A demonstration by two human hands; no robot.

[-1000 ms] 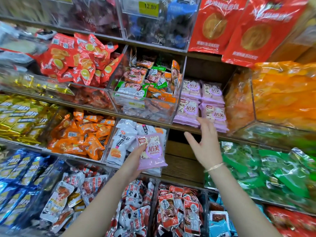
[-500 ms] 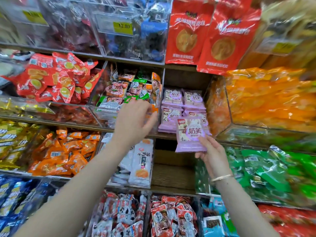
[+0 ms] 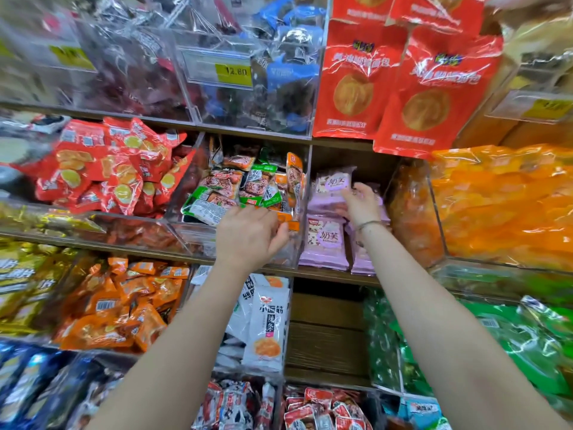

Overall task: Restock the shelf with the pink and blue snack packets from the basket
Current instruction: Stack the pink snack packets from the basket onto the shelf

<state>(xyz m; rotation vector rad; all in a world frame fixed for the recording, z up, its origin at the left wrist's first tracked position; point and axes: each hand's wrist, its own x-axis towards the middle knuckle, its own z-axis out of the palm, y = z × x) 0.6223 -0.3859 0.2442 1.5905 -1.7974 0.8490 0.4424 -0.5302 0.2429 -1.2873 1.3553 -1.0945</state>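
My right hand [image 3: 361,202] pinches a pink snack packet [image 3: 335,182] by its right edge. It holds the packet over the rear stacks of the same pink packets [image 3: 326,241], in the open shelf compartment right of centre. My left hand [image 3: 250,234] is at the front wall of the clear bin [image 3: 198,235] of green and brown packets. Its fingers curl over the rim and its thumb lies by the bin's right corner. No blue task packets or basket are in view.
Clear bins of red [image 3: 102,162], orange [image 3: 114,302] and white [image 3: 263,324] snacks fill the shelves on the left. Large orange bags [image 3: 502,206] and green bags [image 3: 511,336] sit on the right. Red bags [image 3: 400,79] hang above. An open wooden gap [image 3: 325,330] lies below the pink stacks.
The pink packet passed from my left hand to my right, which then lifted it up and back into the shelf compartment. My left hand came to the clear bin's front.
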